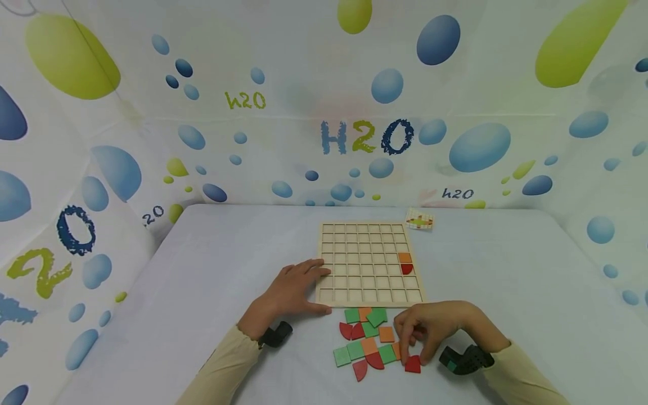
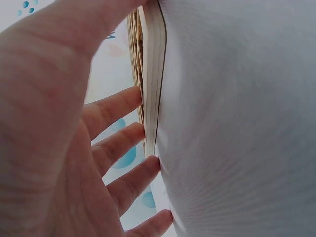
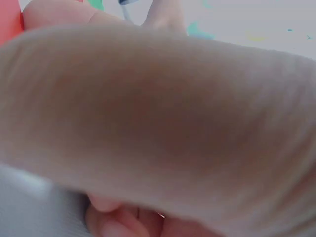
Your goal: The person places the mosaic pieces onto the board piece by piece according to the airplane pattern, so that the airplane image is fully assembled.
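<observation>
A square wooden grid board [image 1: 361, 287] lies flat on the table. My left hand [image 1: 293, 287] rests at its left edge, fingers spread and fingertips along the side; in the left wrist view the fingers [image 2: 131, 190] reach the board's edge [image 2: 154, 74] and the cloth. In front of the board, my right hand [image 1: 435, 326] pinches a red quarter-circle tile [image 1: 413, 365] between thumb and index finger, low over the cloth. In the right wrist view, part of a red tile [image 3: 7, 19] shows beside a fingertip, the rest hidden by the hand. An orange square tile [image 1: 405, 257] and a red quarter-circle tile [image 1: 407, 269] sit in right-hand cells.
Several loose green tiles [image 1: 356, 350], orange tiles [image 1: 386, 334] and red tiles [image 1: 360, 370] lie scattered below the board, left of my right hand. A small pattern card [image 1: 420, 219] lies by the board's far right corner. A printed white cloth [image 1: 283, 146] hangs behind the table.
</observation>
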Tool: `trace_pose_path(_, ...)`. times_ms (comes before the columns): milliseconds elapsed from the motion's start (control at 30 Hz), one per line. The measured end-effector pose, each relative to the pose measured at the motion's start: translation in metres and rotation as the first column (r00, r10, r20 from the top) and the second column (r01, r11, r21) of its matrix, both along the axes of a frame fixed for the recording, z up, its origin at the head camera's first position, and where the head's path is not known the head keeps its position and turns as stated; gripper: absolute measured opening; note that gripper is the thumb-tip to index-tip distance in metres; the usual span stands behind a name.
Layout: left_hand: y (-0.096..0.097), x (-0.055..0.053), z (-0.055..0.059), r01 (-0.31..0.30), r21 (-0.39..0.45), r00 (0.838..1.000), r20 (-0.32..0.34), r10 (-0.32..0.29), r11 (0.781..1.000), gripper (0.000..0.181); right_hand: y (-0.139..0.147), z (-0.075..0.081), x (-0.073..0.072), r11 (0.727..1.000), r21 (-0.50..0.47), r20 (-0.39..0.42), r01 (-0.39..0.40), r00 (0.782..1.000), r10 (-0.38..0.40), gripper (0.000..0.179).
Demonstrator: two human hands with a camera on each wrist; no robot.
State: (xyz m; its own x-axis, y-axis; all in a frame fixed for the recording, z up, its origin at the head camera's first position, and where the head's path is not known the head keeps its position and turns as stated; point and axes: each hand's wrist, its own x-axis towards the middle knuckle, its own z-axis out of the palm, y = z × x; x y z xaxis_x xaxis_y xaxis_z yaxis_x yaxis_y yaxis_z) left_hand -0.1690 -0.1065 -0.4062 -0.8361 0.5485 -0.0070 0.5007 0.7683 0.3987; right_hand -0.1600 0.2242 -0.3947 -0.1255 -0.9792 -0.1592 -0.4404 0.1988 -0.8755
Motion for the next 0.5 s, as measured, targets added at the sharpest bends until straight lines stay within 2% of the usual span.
trace_pose_path(300, -0.0008, -0.0001, -0.0008, 0.001, 0.007, 1.0, 0.002, -0.001, 1.0, 0.074, -0.0031, 0.0041, 0.0051, 0.999, 0.037, -0.009, 0.029, 1.0, -0.029, 0.023)
trace_pose_path(500, -0.0006, 0.0003, -0.0003, 0.005, 0.002, 1.0, 0.002, -0.005, 1.0, 0.075, -0.0045, 0.0052, 0.0079, 0.998, 0.045, -0.074, 0.051, 0.996, -0.048, 0.02)
